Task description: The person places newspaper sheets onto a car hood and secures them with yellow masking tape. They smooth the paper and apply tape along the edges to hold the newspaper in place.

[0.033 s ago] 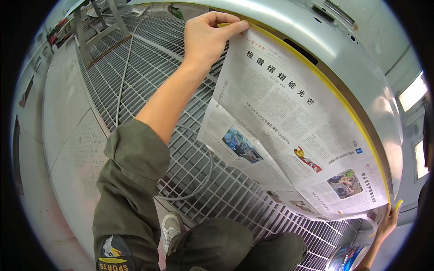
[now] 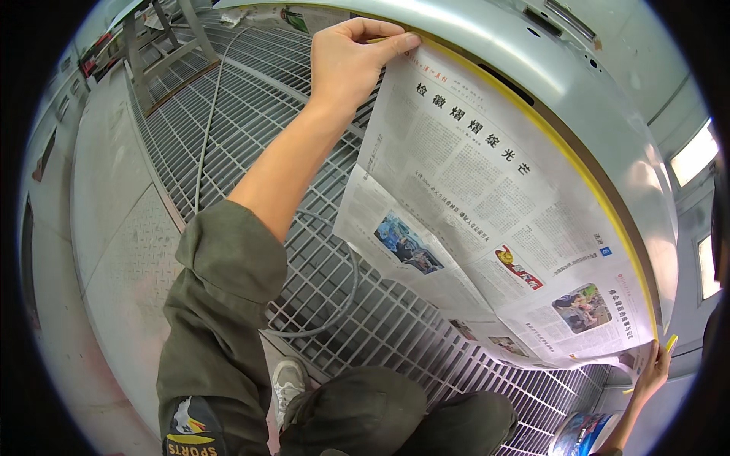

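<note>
The left hand [image 2: 353, 57] is up at the top of the view, fingers curled over the upper corner of a newspaper sheet [image 2: 487, 205] and pressing it flat against a curved silver metal panel [image 2: 608, 129]. The grip is narrow, thumb and fingers closed on the paper's edge where it meets the panel. The olive-green sleeve [image 2: 220, 304] runs down from that arm toward the lower edge.

The newspaper hangs spread across the panel's lower face, printed columns and a few small colour photos facing out, its bottom part bending away from the metal. Along its upper edge a strip of yellow tape [image 2: 585, 182] follows the panel's curve, touching the paper all the way round to the far corner.

Down at the lower right, the right hand [image 2: 652, 368] is at the sheet's other corner, fingers closed around the paper's edge, with the yellow tape's end just beside it. Something yellow pokes up beside the fingers; whether the hand is pinching it I cannot tell.

Underfoot there is a grey steel grating floor [image 2: 251, 129], with a thin grey hose [image 2: 334, 304] looping across it. A pale sneaker [image 2: 289, 384] rests on the grating beside the person's dark green trouser knees. A round colourful tin [image 2: 582, 437] stands below the right hand.
</note>
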`<state>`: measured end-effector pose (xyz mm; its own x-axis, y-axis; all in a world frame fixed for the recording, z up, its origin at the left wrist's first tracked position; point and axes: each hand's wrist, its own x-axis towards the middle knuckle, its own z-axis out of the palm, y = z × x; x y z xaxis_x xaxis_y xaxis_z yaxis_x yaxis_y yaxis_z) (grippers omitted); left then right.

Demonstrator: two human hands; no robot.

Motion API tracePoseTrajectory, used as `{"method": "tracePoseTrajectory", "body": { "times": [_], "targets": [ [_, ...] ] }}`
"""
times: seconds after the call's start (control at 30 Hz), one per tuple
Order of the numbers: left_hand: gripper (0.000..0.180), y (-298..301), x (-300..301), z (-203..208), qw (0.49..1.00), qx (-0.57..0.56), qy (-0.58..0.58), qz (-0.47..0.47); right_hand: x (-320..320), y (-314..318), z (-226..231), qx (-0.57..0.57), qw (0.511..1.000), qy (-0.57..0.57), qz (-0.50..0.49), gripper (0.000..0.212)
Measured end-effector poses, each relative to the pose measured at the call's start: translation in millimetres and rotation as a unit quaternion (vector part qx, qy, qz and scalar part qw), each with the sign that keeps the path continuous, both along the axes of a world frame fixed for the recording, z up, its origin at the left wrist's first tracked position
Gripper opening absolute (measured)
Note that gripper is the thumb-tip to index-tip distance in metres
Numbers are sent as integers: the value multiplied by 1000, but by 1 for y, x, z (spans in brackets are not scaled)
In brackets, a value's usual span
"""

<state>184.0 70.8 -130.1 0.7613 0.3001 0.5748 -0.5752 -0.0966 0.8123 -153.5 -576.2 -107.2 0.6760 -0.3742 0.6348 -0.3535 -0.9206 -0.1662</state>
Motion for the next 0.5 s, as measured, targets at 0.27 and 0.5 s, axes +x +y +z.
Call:
{"method": "tracePoseTrajectory", "body": {
  "times": [0.27,0.5],
  "targets": [
    [15,-11,-8,7,995,-79,50,-33,11,3,-15,58,995,-71,-38,31],
    [14,-13,-8,7,995,-86,45,-14,13,-6,-22,79,993,-85,-27,32]
  ]
}}
